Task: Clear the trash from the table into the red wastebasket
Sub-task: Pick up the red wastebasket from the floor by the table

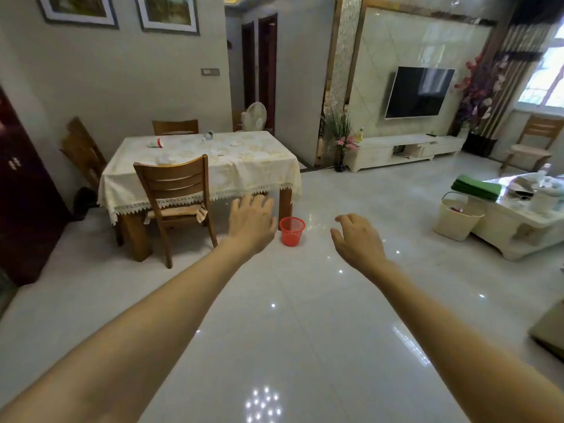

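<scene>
A small red mesh wastebasket (292, 230) stands on the white tiled floor by the near right leg of the dining table (259, 175), which wears a cream lace cloth. On the cloth lie crumpled white tissues (164, 160), a tipped cup with a red band (156, 143) and a small tipped container (208, 136). Both my arms reach forward, some way short of the table. My left hand (251, 222) is open with fingers spread, just left of the basket. My right hand (357, 238) is open too, fingers loosely curled, to the basket's right. Neither holds anything.
A wooden chair (175, 190) is tucked in at the table's near side, another (175, 127) stands behind it and one (82, 151) leans at the left. A dark cabinet (21, 190) is at far left. A white coffee table (518, 221) and cream basket (456, 219) stand at right.
</scene>
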Demonstrator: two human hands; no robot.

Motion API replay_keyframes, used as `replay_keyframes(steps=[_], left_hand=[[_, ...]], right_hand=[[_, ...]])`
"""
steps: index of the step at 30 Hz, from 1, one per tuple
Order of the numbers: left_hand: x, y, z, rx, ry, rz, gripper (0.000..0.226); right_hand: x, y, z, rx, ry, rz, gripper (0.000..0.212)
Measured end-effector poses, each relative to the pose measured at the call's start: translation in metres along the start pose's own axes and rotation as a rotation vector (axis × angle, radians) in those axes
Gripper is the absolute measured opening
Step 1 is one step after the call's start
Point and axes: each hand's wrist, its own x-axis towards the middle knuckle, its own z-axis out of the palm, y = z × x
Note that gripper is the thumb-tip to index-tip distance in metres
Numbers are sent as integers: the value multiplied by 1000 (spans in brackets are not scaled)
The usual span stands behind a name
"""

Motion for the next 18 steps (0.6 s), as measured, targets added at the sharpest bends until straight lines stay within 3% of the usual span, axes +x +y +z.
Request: replay_keyframes(steps=[10,18], left_hand=[[160,34,71,16,-46,-61,45],[240,32,188,-1,-216,-115,47]], right_hand=[[179,83,23,-5,-8,-10,42],[262,142,134,4,-178,3,42]])
